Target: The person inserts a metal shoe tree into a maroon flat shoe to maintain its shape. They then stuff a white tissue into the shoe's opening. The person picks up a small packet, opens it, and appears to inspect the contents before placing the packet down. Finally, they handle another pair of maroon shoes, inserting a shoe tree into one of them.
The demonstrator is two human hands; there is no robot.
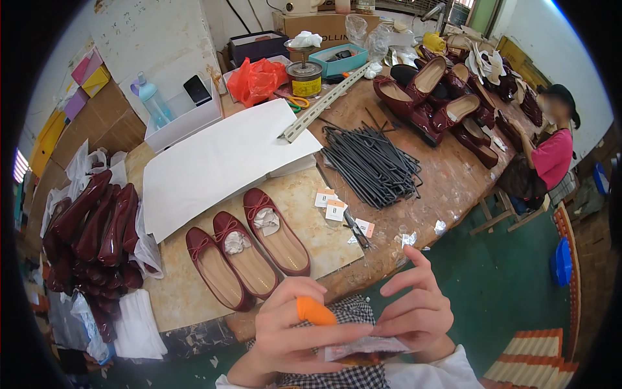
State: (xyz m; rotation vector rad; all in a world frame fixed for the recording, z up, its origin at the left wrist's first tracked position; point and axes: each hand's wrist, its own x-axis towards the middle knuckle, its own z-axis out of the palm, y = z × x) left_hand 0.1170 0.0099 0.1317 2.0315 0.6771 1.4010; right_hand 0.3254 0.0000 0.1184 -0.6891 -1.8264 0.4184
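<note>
While my left hand (285, 330) pinches a shiny packet (364, 350), my half-open right hand (418, 312) is at its edge, grip unclear.

narrow gap between shoes (248, 262) and tags (335, 210)

At ten o'clock, a white box (188, 124) holds a water bottle (153, 100) and a black phone (197, 90). At eleven sits a red plastic bag (256, 81). At twelve, scissors (299, 102) lie near a tin (304, 83), with a teal box (338, 63) and a cardboard box (356, 26) beyond. Near three, a person in pink (552, 157) sits; between three and four is a blue basin (561, 262).
</note>
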